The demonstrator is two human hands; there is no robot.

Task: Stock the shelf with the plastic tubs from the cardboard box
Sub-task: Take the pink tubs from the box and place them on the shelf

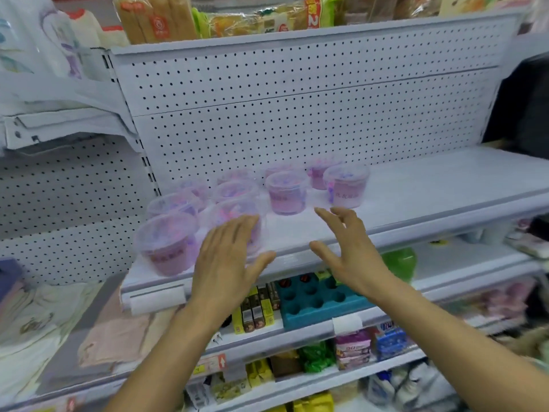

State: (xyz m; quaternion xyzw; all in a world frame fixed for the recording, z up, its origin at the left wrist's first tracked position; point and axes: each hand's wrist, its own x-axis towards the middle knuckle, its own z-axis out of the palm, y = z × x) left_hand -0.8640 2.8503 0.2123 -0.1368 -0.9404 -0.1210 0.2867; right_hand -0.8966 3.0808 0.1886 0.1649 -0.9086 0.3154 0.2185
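Purple-filled clear plastic tubs (286, 193) with clear lids standing in loose rows on left half of white metal shelf (430, 185), in front of white perforated back panel (297, 93). Nearest tub (166, 243) sitting at near left corner of shelf; far right tub (346, 185) standing just beside another behind it. Right half of shelf lying bare.

Left hand (228, 260) hovering palm down, fingers straight and together, holding nothing, covering front of one near tub (234, 212); touching or just above, cannot tell. Right hand (347, 248) hanging over near edge of shelf, fingers spread and relaxed, gripping nothing, near but apart from far right tub.

Cardboard box not showing in view.

Teal plastic tray with round holes (315, 301) sitting on next shelf down, below hands, with small yellow and brown cartons (257, 307) just left of it. Green plastic object (399, 263) lying right of tray. Wrapped bread loaves (157, 19) resting on top shelf, far left.
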